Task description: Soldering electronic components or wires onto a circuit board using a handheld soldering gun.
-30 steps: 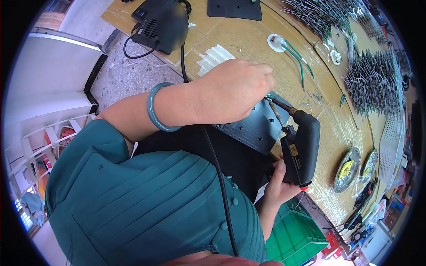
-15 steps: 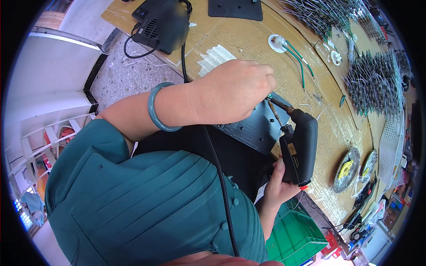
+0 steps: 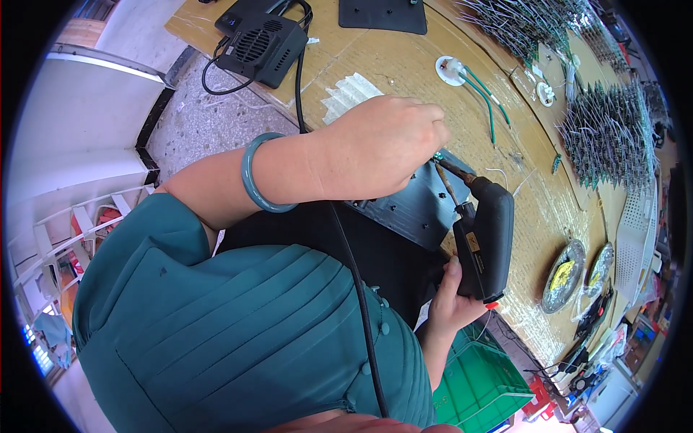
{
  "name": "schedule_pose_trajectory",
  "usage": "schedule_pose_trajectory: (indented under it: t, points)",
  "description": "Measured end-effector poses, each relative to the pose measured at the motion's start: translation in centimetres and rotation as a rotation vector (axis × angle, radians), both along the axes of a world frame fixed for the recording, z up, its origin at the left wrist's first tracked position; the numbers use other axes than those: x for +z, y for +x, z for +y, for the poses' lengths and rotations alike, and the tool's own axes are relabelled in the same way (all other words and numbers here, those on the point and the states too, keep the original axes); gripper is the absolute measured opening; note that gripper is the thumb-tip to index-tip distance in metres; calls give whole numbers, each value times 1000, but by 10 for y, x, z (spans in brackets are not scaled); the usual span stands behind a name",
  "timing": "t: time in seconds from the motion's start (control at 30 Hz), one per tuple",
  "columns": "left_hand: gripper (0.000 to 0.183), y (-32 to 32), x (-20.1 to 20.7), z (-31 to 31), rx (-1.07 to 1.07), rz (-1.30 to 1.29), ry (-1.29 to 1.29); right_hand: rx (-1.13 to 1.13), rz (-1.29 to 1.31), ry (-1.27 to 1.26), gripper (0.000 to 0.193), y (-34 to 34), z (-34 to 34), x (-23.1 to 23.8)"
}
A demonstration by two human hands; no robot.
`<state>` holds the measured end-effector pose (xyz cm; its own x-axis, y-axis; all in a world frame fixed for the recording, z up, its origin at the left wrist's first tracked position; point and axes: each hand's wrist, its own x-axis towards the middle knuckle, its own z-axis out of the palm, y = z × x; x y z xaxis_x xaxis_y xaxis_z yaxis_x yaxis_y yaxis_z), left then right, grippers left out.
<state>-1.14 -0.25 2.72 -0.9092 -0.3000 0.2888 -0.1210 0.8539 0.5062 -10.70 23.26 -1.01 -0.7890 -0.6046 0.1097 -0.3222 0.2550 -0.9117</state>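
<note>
My left hand [image 3: 393, 141], with a bangle on its wrist, reaches across from the left, its fingers curled and pressed together. At its fingertips shows a bit of what looks like a small green circuit board [image 3: 437, 156], mostly hidden by the hand. My right hand [image 3: 455, 299] is wrapped round the lower end of a black soldering gun [image 3: 493, 231]. The gun stands tilted, its metal tip [image 3: 453, 169] and a thin feed tube [image 3: 446, 185] pointing at the green piece. Beneath them lies a black plate [image 3: 411, 209] with small black posts, overhanging the table's near edge.
A black vented box [image 3: 267, 50] with cables stands far left; another black plate [image 3: 382, 16] lies behind. Bundles of wired green boards [image 3: 610, 133] crowd the right, near two round metal dishes [image 3: 565, 278]. A white disc with green wires [image 3: 451, 70] and a green crate [image 3: 476, 382] are nearby.
The blurred dark shape that covered the black box is gone, so its vents show. Both hands keep almost the same pose; the soldering gun has shifted only very slightly.
</note>
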Motion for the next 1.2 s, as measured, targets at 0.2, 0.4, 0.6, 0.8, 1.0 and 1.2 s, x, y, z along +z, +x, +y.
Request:
schedule_pose_trajectory:
  t: [0.2, 0.4, 0.6, 0.8, 1.0, 1.2]
  points:
    - [6, -1, 1, 1, -8, 2, -26, -12, 3, -23, 40, 0, 1, -3]
    - [7, -2, 2, 0, -17, -13, -45, -3, -14, -41, 40, 0, 1, -2]
    - [5, -1, 3, 0, -23, -5, -34, 2, -14, -19, 41, 0, 1, -2]
    - [5, -1, 2, 0, -20, -12, -31, 9, -32, -64, 42, -2, 3, -4]
    - [4, -1, 1, 0, -13, -12, -22, 3, -10, -43, 41, -1, 0, -2]
    - [4, -1, 2, -1, -8, -3, -27, -9, -31, -8, 38, 0, -2, 1]
